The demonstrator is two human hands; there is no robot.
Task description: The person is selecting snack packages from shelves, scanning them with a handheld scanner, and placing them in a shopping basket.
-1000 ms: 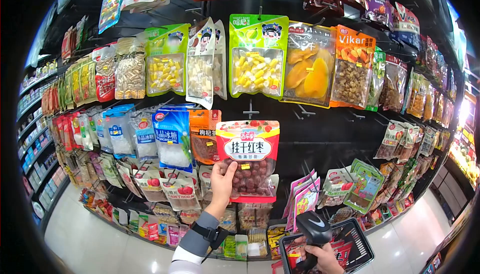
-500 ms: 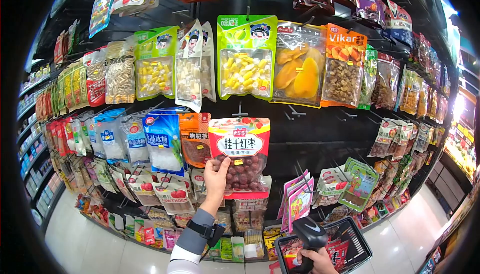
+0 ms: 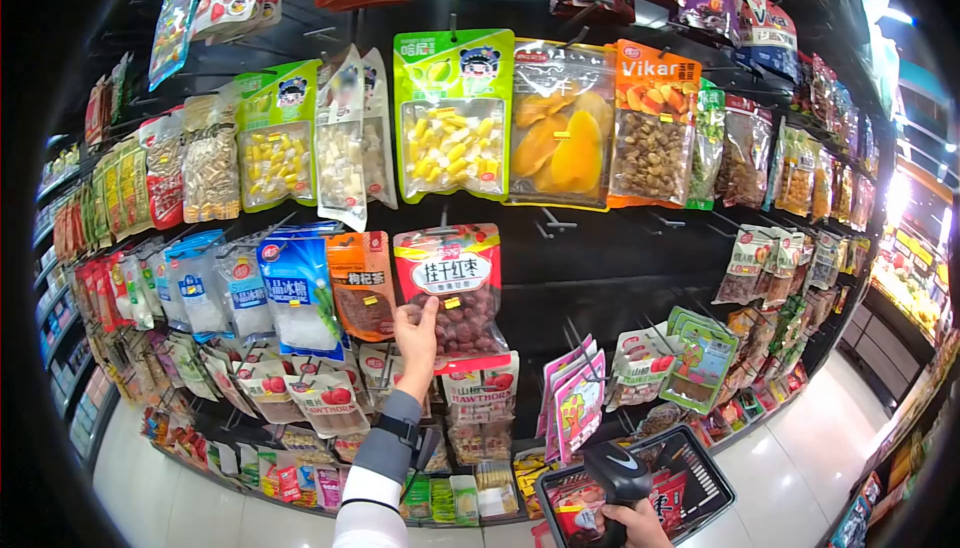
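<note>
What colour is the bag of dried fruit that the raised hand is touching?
Red, with a white label band and a clear window showing dark red fruit: the bag at the left hand, head view.

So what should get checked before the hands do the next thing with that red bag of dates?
1. Left hand on the red date bag: ok, fingers touch its lower left edge.
2. Bag hooked on the wall peg: cannot tell, its top hole is too small to see.
3. Right hand gripping the scanner: ok.
4. Scanner aimed at the bag: not ok, it sits low over the basket.
5. Yellow tag on the bag facing out: ok.
</note>
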